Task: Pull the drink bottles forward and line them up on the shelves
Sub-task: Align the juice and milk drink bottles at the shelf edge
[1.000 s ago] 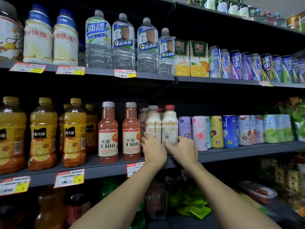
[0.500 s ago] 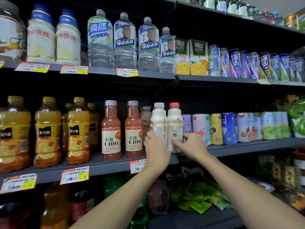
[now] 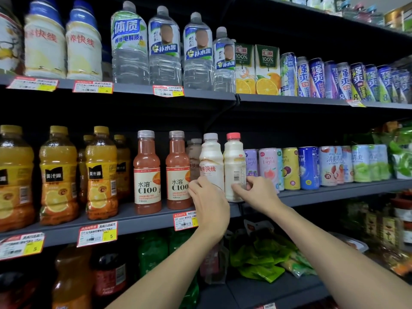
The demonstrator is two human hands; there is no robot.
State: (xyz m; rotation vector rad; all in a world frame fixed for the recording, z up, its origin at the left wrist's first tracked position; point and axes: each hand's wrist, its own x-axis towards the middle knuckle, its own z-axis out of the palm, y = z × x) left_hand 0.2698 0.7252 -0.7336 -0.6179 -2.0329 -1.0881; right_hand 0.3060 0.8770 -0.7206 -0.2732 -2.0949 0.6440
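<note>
Item 1. Left hand (image 3: 209, 204), reaching up from the lower frame on a bare forearm. Fingers curled round the lower body of the white-capped milk-drink bottle (image 3: 210, 161), covering its base.

Item 2. Right hand (image 3: 260, 192), just beside the left. Thumb and fingers pinch the lower body of the red-capped milk-drink bottle (image 3: 234, 166) near its barcode.

Item 3. The two held bottles: upright, side by side, apparently touching, at the front of the middle shelf (image 3: 145, 221). The white-capped one shows its red lettering forward; the red-capped one shows its barcode side.

Item 4. Price tag (image 3: 185, 220), red and white, clipped to the shelf edge just left of the left hand.

Item 5. Two C100 bottles (image 3: 147, 172), reddish-orange, upright at the shelf front, directly left of the held pair.

Item 6. Orange juice bottles (image 3: 101, 175), yellow caps, further left (more stand behind the front row).

Item 7. Rio cans (image 3: 269, 166), a row in mixed colours, directly right of the held pair.

Item 8. Brownish bottle (image 3: 195, 157), set back behind the white-capped bottle, partly hidden.

Item 9. Lower shelf: green packets (image 3: 256, 255), lying loosely under the right forearm.

Item 10. Upper shelf: clear water bottles (image 3: 165, 47), two orange juice cartons (image 3: 266, 70), then blue and purple cans (image 3: 316, 79) to the right.
</note>
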